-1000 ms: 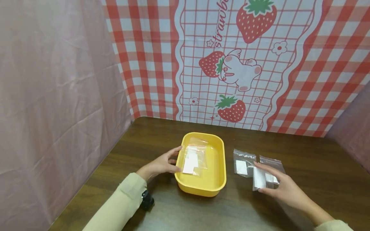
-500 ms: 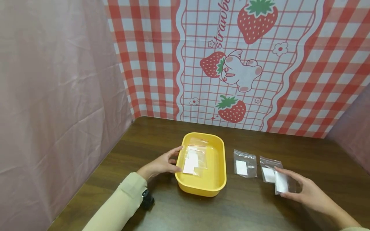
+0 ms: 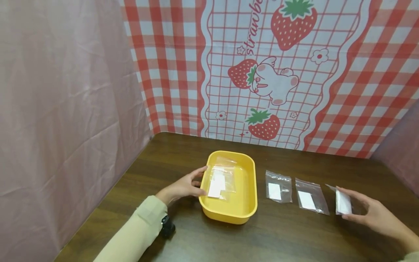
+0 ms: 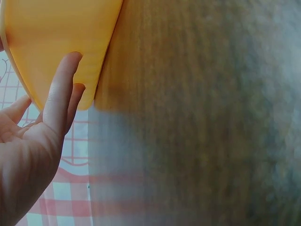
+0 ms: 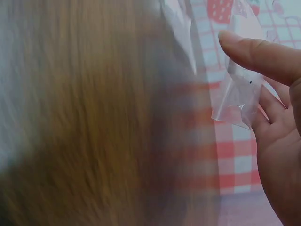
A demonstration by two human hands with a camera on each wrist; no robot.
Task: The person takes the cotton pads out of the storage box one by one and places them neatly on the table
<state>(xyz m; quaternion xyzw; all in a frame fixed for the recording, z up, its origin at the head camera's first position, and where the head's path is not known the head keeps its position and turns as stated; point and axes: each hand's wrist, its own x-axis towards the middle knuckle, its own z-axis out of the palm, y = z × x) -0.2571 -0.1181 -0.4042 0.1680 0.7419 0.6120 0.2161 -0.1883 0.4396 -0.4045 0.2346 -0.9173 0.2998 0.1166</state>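
My left hand (image 3: 184, 186) rests against the left side of a yellow plastic tray (image 3: 254, 182). In the left wrist view, its fairly straight fingers touch the tray's outer wall (image 4: 42, 28). Over on the right, my right hand (image 3: 376, 211) pinches a small clear zip bag (image 3: 343, 202) with a white card-like piece inside, between thumb and fingers. The right wrist view shows this bag (image 5: 240, 89) raised off the table, its clear end hanging loose. Two similar zip bags, a near one (image 3: 312, 196) and a farther one (image 3: 279, 186), lie flat between tray and hand.
Several clear bags with white pieces (image 3: 216, 185) lie inside the tray on its left side. The dark wooden table (image 3: 262, 240) ends at a red-checked strawberry cloth (image 3: 242, 91) behind. A pink curtain (image 3: 72, 109) hangs along the left.
My right hand has moved to the right with its zip bag, away from the middle bag, which now shows whole. The left hand and tray have stayed in place.
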